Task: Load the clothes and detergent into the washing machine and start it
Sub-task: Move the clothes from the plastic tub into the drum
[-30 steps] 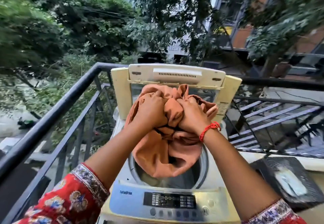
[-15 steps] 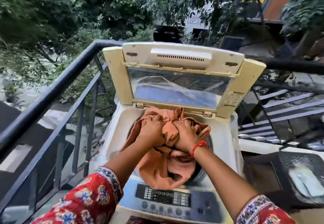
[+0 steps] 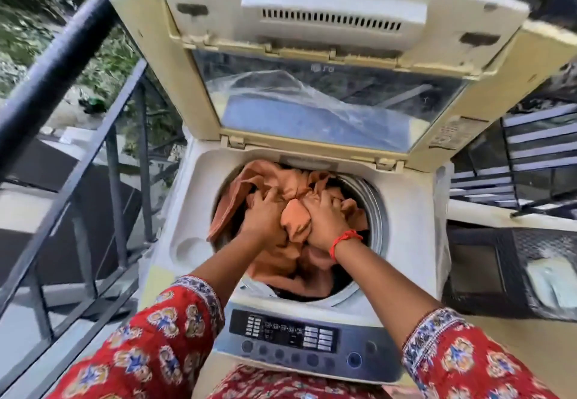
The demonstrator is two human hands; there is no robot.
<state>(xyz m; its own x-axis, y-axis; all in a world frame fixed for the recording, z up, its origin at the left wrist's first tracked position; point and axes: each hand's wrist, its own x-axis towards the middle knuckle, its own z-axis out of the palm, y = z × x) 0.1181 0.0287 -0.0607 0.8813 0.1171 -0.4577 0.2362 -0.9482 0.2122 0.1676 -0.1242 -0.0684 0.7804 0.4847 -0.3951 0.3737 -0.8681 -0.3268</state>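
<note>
**Both hands press orange cloth into the open drum**

The red patterned sleeves (image 3: 150, 345) are cut off at the near edge, and the control panel (image 3: 290, 334) shows blurred, unreadable markings. Beyond it the washing machine (image 3: 406, 242) holds bunched orange clothes (image 3: 249, 192) in its drum — the drum's bottom is hidden. The left hand (image 3: 263, 216) and right hand (image 3: 324, 220), a red thread at its wrist, both clutch folds of the cloth, fingers curled in. The lid (image 3: 327, 39) stands raised at the far side. A dark railing (image 3: 62, 64) runs left; a dark woven basket (image 3: 512, 261) sits right.
</note>
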